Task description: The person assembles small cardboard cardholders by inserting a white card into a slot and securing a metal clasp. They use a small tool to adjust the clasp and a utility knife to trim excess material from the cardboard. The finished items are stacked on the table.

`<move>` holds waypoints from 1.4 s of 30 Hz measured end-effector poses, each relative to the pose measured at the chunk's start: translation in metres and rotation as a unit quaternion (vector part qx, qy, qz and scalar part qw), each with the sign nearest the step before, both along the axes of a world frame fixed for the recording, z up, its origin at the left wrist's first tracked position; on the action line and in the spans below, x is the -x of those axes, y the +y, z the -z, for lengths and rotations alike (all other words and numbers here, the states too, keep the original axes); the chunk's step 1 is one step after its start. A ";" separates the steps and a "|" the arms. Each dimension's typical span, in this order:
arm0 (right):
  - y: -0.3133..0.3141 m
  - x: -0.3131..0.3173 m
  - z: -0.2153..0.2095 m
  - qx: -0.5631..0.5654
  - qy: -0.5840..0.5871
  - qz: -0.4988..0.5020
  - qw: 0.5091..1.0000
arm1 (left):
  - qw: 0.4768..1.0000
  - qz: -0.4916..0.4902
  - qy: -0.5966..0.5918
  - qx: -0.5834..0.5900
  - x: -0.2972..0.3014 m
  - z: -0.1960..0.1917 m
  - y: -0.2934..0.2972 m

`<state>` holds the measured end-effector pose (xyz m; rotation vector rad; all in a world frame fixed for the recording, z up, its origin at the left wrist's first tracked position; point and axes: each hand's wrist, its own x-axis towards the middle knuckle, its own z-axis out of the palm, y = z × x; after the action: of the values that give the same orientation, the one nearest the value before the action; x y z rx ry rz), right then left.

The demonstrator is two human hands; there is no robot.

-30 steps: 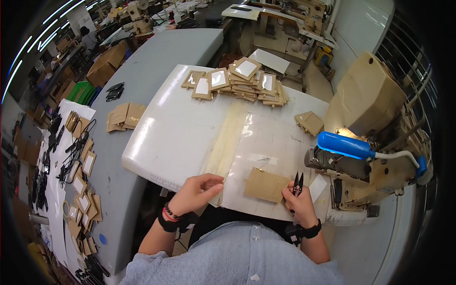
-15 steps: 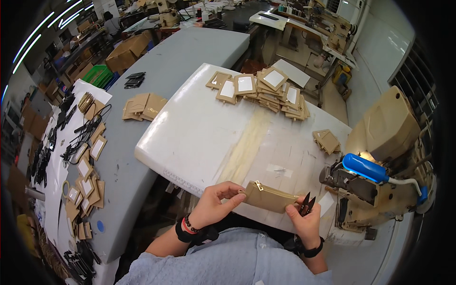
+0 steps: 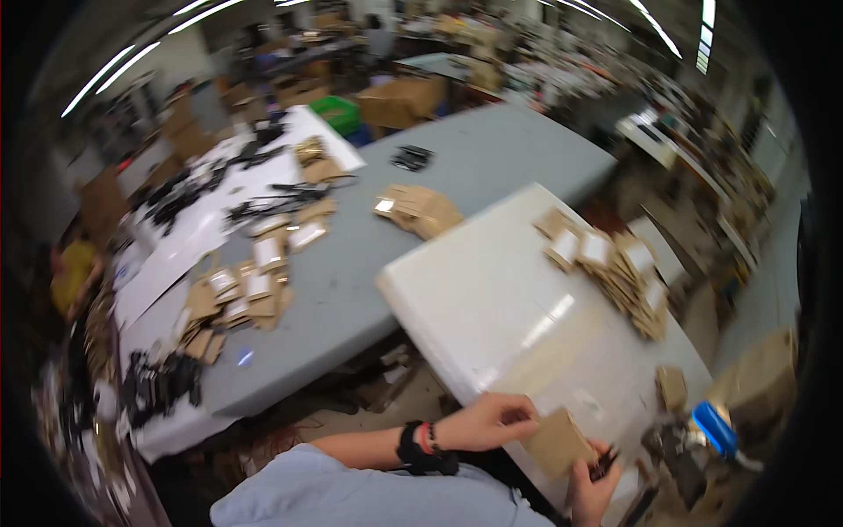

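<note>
A small tan zip pouch is held over the near edge of the white work table, its flat face turned up. My left hand has its fingers pinched together at the pouch's left edge; blur hides the exact contact. At the opposite, near right corner, my right hand grips the pouch. Small black thread snips are tucked in that same hand, their tips poking out past the fingers. The zipper does not show clearly in this blurred picture.
The white table bears a heap of tan card holders at its far right. A machine with a blue lamp stands right. On the grey table left lie more card holders and black straps.
My view has swung left, bringing more of the grey table in. The pouch has turned, showing a broader face, and both hands still stay at it.
</note>
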<state>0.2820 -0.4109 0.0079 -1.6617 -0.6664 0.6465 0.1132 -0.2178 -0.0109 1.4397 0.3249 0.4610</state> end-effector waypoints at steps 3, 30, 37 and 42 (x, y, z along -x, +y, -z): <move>-0.001 -0.006 0.022 0.004 -0.005 -0.007 1.000 | 0.999 -0.026 -0.025 -0.039 0.006 0.001 0.001; 0.005 -0.012 0.016 0.149 -0.101 -0.112 0.977 | 0.950 -0.092 0.063 -0.293 -0.001 -0.021 -0.018; 0.003 -0.029 0.032 0.086 -0.134 -0.155 0.975 | 0.974 -0.058 -0.034 -0.215 -0.011 -0.002 -0.010; 0.005 -0.012 0.001 0.123 -0.144 -0.169 0.967 | 0.997 -0.052 -0.044 -0.047 -0.009 -0.003 -0.005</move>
<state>0.2944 -0.4059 0.0074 -1.9112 -1.1353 0.7588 0.1218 -0.2232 -0.0078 1.4942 0.3115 0.6294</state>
